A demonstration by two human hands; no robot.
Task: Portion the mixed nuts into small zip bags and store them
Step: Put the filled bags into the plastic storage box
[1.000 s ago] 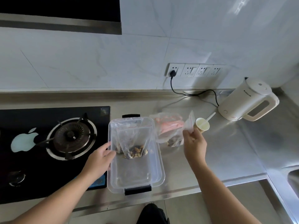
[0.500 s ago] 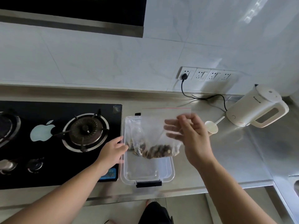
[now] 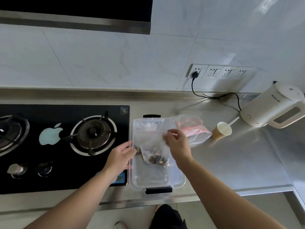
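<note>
A clear plastic storage box (image 3: 179,180) with black latches sits on the steel counter beside the hob. My right hand (image 3: 177,145) pinches the top of a small zip bag of mixed nuts (image 3: 154,150) and holds it over the box, the nuts hanging at the bag's bottom. Another bag lies in the box's far end, partly hidden behind the held one. My left hand (image 3: 121,155) rests against the box's left rim with fingers relaxed. A pile of pink-striped zip bags (image 3: 192,129) lies to the right of the box.
A paper cup (image 3: 222,130) with a white spoon stands right of the bag pile. A white kettle (image 3: 272,104) sits at the back right, its cord plugged into the wall sockets. A black gas hob (image 3: 66,142) fills the left. The counter's front edge runs just below the box.
My right hand has carried the nut bag from right of the box to over its middle and lowered it. The left hand stays at the box's left rim.
</note>
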